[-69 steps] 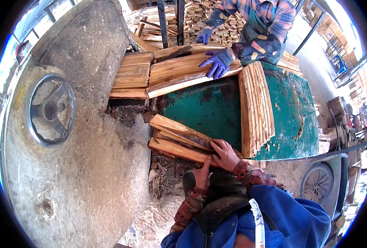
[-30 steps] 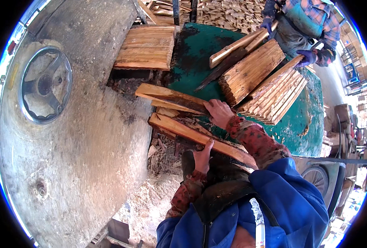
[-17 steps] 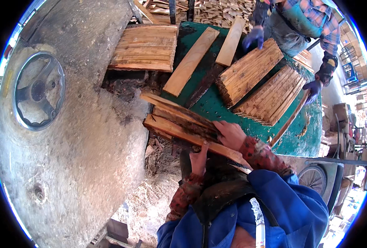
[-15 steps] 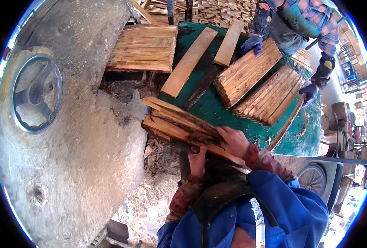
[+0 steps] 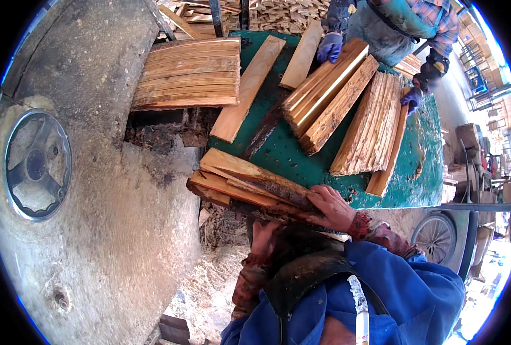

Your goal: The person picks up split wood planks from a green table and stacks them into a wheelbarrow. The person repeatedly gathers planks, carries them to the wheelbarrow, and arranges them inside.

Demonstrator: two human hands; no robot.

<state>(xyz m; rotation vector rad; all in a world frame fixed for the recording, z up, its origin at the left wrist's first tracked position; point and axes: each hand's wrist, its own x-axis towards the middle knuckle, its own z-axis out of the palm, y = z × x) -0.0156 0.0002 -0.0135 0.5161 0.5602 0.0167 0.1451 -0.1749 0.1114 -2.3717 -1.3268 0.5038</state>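
Observation:
My left hand (image 5: 264,237) is curled against the near underside of a loose bundle of bark-edged boards (image 5: 241,169). From above, my right hand (image 5: 331,207) grips the same bundle near its right end, fingers over the dark bark edge. The boards are fanned slightly apart at their left ends and lie at the near edge of the green tabletop (image 5: 318,184). Part of my left hand's grip is hidden below the wood. Across the table, a co-worker's gloved hand (image 5: 330,47) holds several boards (image 5: 324,86); the other gloved hand (image 5: 412,100) touches a single board (image 5: 390,152).
A row of stacked boards (image 5: 189,75) lies at the far left, beside two flat planks (image 5: 249,89) (image 5: 302,54). A ridged board stack (image 5: 367,123) stands on the right. Left of me is a worn metal machine top (image 5: 111,230) with a handwheel (image 5: 37,165).
My bundle has fanned open slightly, and my left hand has shifted left along it. The co-worker has separated some boards from the middle stack and brought the single board against the right-hand stack.

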